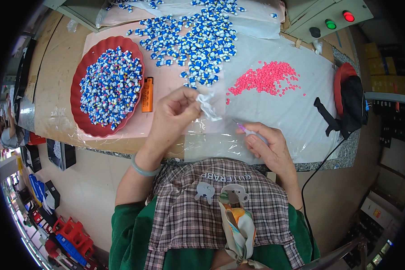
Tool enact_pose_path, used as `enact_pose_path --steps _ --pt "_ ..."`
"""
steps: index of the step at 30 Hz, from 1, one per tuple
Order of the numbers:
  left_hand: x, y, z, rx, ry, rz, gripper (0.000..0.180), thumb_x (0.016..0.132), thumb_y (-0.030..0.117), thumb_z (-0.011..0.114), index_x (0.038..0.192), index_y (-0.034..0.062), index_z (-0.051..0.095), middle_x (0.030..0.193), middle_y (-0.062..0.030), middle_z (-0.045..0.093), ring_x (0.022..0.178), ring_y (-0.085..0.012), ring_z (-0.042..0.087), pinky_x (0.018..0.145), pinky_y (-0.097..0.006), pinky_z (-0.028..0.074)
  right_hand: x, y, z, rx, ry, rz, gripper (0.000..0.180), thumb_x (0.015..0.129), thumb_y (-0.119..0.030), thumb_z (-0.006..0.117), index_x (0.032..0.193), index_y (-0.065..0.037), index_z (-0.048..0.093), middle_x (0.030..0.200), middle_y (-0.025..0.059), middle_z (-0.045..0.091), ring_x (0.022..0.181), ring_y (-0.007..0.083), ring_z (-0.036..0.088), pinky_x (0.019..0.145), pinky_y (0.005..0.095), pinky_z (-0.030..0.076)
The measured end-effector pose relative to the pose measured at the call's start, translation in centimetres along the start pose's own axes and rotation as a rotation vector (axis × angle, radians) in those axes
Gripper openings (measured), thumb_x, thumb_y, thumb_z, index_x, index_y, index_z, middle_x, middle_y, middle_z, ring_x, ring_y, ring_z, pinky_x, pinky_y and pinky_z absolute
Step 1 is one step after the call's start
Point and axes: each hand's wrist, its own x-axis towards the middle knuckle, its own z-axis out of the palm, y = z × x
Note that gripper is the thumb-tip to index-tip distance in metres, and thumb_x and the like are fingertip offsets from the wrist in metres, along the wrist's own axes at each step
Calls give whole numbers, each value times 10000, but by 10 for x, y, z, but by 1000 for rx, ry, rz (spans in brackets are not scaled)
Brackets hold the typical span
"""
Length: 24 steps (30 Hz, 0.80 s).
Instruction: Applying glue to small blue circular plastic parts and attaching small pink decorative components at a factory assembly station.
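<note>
My left hand [173,112] pinches a crumpled white tissue [208,107] between thumb and fingertips, raised over the near middle of the table. Right of it, my right hand [273,146] is wrapped round a small pale squeeze bottle [258,136] with a purple needle tip. The thin needle points up and left toward the tissue, apart from it. Beyond my hands lie a heap of tiny blue-and-white pieces [207,49] and a patch of small pink, roughly heart-shaped pieces [270,77]. The palm side of my right hand is hidden.
A red scalloped tray [78,105], full of similar blue-and-white pieces, stands at the left. Beside it lies an orange-and-black stick-like object [147,94]. A grey housing with lit buttons [330,24] borders the far right. A black bag [353,101] and a cord [317,173] are at the right edge.
</note>
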Motion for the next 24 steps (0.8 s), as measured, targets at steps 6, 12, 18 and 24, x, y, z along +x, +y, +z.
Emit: enact_pose_path --steps 6,12,18,24 --pt "-6 -6 19 -113 -116 -68 118 918 29 596 1019 -31 591 900 -32 643 817 -68 610 721 -202 496 4 7 3 18 -6 -108 228 954 -115 503 1112 -1 621 653 -10 507 539 46 417 500 203 349" --pt "-7 -10 22 -100 -124 -85 124 924 37 596 1025 -34 594 904 -32 645 818 -63 610 722 -199 499 7 6 6 76 8 -57 203 933 -129 555 1075 1 618 686 -3 517 582 47 440 524 206 352" --pt "-14 -24 47 -181 -353 -215 144 926 68 602 1041 -19 606 903 -59 663 777 -87 623 714 -224 520 9 21 9 -116 205 -260 223 785 -79 729 965 -26 609 812 11 573 735 77 521 659 214 419" --pt "-11 5 33 469 -72 102 166 865 27 633 1027 -4 647 898 -84 653 767 -135 628 669 -260 513 -5 31 -36 -162 540 -225 154 788 -32 711 912 -28 621 783 22 625 693 71 550 623 238 455"
